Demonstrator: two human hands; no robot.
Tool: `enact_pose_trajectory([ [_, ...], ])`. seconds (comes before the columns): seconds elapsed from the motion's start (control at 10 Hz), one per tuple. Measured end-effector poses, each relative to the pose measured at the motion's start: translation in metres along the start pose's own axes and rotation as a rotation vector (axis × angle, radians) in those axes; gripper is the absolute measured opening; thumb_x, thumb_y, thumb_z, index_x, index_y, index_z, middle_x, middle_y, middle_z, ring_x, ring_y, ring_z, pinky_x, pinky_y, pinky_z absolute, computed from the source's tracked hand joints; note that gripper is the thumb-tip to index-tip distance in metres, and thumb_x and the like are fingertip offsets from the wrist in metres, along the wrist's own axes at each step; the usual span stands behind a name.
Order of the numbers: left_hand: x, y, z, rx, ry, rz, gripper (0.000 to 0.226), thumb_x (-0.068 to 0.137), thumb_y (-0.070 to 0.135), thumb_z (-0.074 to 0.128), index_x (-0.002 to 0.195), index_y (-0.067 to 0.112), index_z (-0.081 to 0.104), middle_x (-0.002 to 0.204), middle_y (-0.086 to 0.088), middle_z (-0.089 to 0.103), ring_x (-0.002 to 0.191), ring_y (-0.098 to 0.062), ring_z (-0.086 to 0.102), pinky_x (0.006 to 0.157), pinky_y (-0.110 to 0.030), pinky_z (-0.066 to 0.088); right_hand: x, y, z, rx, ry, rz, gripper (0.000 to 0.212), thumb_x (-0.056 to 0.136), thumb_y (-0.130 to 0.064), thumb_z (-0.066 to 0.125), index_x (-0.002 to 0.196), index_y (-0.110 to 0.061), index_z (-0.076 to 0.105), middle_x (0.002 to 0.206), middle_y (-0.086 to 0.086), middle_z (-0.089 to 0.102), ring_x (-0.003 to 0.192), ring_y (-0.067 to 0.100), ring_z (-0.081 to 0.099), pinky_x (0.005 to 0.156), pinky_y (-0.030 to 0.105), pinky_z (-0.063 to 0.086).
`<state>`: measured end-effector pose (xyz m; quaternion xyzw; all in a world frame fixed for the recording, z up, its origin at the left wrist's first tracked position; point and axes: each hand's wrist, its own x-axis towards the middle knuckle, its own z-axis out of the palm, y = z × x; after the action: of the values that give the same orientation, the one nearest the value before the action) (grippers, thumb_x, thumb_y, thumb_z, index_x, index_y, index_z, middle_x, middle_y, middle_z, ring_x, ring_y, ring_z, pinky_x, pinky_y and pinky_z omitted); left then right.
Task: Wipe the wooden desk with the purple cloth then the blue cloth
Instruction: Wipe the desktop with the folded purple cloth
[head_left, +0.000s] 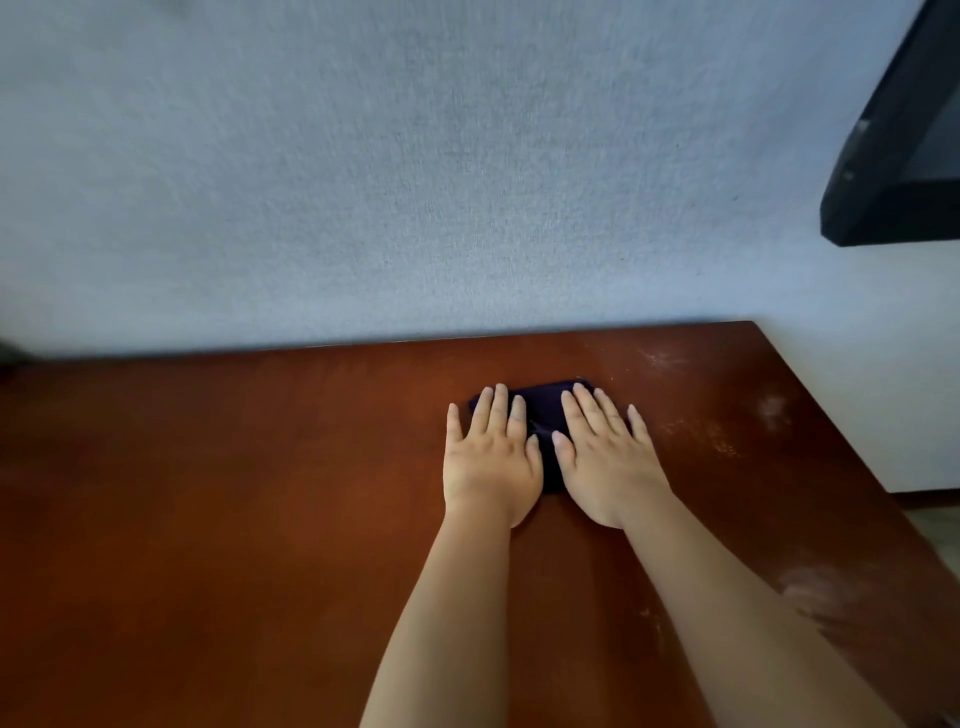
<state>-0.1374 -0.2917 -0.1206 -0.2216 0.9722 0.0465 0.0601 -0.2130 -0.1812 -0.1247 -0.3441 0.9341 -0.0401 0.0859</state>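
The purple cloth is pressed flat on the wooden desk by the left hand and right hand, fingers straight; pale smudges remain, and no blue cloth is seen.

— How do the hands lie on the purple cloth?
— Left hand and right hand press flat side by side on it, fingers straight and spread.
— The forearms?
— Bare, stretched forward.
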Motion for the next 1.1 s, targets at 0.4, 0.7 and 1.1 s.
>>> enact_pose_trajectory([
  [0.4,0.084,0.006,-0.010,0.024,0.022,0.009,0.056,0.103,0.036,0.009,0.154,0.016,-0.002,0.162,-0.004,-0.008,0.148,-0.017,-0.012,0.119,-0.046,-0.007,0.078,0.026,-0.012,-0.007,0.020,0.005,0.056,0.103,-0.041,0.008,0.154,-0.020,-0.004,0.161,-0.004,-0.011,0.147,0.012,-0.010,0.119,0.041,-0.009],
  [0.7,0.120,0.010,-0.013,0.026,0.035,-0.008,0.056,0.103,0.037,0.009,0.155,0.017,0.000,0.163,-0.004,-0.004,0.149,-0.017,-0.008,0.120,-0.047,-0.007,0.114,0.038,-0.017,-0.003,0.027,0.010,0.057,0.103,-0.040,0.009,0.154,-0.019,-0.002,0.162,-0.003,-0.007,0.147,0.012,-0.010,0.119,0.041,-0.008],
  [1.1,0.047,0.026,-0.005,0.013,0.004,0.004,0.056,0.104,0.036,0.009,0.155,0.016,-0.002,0.162,-0.004,-0.009,0.148,-0.017,-0.012,0.119,-0.050,-0.006,0.038,0.032,-0.009,0.011,0.005,0.046,0.056,0.103,-0.040,0.007,0.154,-0.019,-0.006,0.161,-0.003,-0.012,0.147,0.013,-0.011,0.119,0.040,-0.008],
])
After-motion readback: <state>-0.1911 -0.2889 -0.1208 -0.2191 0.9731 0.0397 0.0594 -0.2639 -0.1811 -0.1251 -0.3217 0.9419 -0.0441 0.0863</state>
